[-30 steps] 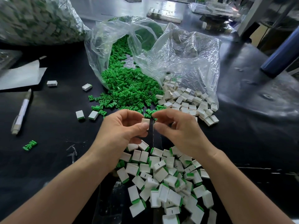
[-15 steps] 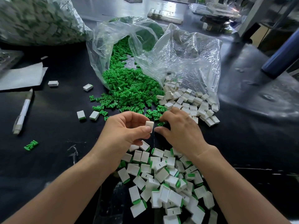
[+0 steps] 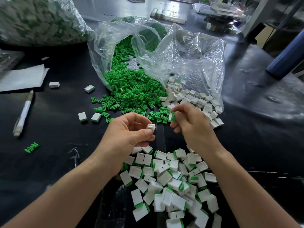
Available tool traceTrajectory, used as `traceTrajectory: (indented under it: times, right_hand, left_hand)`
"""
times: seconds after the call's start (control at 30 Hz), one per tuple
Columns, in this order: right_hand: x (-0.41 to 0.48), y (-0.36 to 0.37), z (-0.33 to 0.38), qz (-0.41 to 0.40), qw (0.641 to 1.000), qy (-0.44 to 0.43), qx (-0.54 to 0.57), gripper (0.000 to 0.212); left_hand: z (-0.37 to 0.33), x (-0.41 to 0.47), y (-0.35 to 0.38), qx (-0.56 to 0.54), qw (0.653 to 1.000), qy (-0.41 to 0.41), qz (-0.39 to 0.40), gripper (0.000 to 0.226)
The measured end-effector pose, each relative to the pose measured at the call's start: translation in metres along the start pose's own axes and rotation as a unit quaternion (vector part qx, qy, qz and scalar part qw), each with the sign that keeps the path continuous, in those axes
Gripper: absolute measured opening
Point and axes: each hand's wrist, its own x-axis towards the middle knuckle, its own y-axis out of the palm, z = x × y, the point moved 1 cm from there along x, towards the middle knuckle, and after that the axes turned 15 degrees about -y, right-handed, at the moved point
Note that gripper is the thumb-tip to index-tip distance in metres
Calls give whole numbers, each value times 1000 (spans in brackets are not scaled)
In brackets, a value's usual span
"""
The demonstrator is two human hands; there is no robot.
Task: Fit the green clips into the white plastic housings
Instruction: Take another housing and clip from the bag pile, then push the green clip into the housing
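Note:
My left hand (image 3: 130, 134) pinches a white plastic housing (image 3: 150, 127) between thumb and fingers, its open end facing up. To its right, my right hand (image 3: 190, 124) pinches a green clip (image 3: 173, 117) at its fingertips, a short gap from the housing. Behind both hands, a heap of loose green clips (image 3: 131, 91) spills from a clear plastic bag (image 3: 181, 51). Empty white housings (image 3: 194, 101) lie in a pile at the bag's right mouth. Below my hands sits a pile of housings with green clips fitted (image 3: 171, 181).
A black tabletop (image 3: 57, 129) carries a white pen (image 3: 23, 114) and white paper (image 3: 23, 78) at the left. A stray green clip (image 3: 31, 147) and several loose housings (image 3: 96, 117) lie left of the hands. A large filled bag (image 3: 36, 18) stands far left.
My right hand reached into the green clips, then lifted back with one clip pinched. My left hand kept the white housing and lowered slightly.

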Motion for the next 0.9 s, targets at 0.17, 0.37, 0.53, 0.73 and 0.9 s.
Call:
traceTrajectory:
  times: [0.17,0.37,0.53,0.73,0.9]
  right_hand:
    - [-6,4,8,24,991,30,128,24]
    - [-7,4,12,51,991,7,122,23]
    - [-8,4,16,31,993,-28,111,25]
    - [-10,7,21,63,993,-54,88,24]
    - [-11,7,20,75,992,-54,86,25]
  left_hand:
    - [0,0,1,7,1000,2,-7,14]
    - [1,1,0,13,1000,5,-9,14]
    - [1,0,1,30,999,14,12,10]
    - [1,0,0,32,999,10,12,13]
    - [2,0,-1,48,999,14,2,13]
